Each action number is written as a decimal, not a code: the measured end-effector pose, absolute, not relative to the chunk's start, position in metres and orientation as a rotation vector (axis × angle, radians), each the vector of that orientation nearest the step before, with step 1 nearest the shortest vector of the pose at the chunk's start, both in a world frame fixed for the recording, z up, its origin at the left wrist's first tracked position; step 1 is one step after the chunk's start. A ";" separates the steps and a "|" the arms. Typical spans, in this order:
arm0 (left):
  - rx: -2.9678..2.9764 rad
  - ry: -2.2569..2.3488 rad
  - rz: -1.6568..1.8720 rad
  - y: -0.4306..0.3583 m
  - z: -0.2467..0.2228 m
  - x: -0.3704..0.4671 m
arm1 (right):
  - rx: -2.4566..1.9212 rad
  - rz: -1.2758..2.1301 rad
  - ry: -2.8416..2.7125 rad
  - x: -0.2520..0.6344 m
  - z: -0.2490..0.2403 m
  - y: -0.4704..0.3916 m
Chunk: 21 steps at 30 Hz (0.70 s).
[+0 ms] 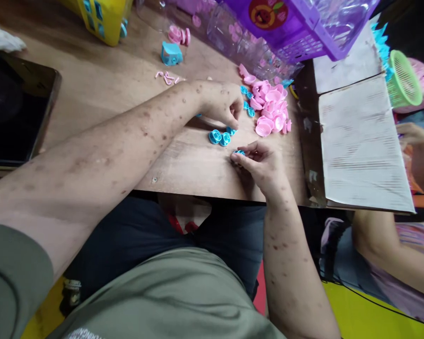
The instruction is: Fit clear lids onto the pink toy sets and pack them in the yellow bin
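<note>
1. Right hand point(259, 162): thumb and fingers pinched on a blue piece point(239, 152), just above or at the table point(191, 172); contact cannot be told.
2. Left hand point(221, 106): palm down, fingers curled, tips at another blue piece point(231, 131); cannot tell whether they grip it. Hands apart from each other.
3. Two blue parts point(220, 137) close together on the table, between the hands and slightly left.
4. Pink pile point(271, 106) of shell-like parts beyond the right hand; small blue bits point(248, 101) along its left side.
5. Beyond the left forearm: pink hooks point(167, 78), blue block point(171, 54), pink discs point(179, 35).
6. Far side: yellow basket point(109, 28), purple basket point(300, 40).
7. Left: dark tablet point(17, 108). Right: cardboard point(362, 150); past it, a co-worker's hand point(419, 143), partly blurred.
</note>
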<state>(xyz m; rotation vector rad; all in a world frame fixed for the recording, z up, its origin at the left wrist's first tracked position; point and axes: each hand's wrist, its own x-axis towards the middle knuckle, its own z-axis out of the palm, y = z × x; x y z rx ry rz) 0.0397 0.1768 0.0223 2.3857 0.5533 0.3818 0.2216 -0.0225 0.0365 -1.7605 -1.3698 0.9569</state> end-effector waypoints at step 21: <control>2.366 0.781 0.604 0.118 0.055 -0.005 | -1.659 0.574 -1.429 0.204 0.016 -0.029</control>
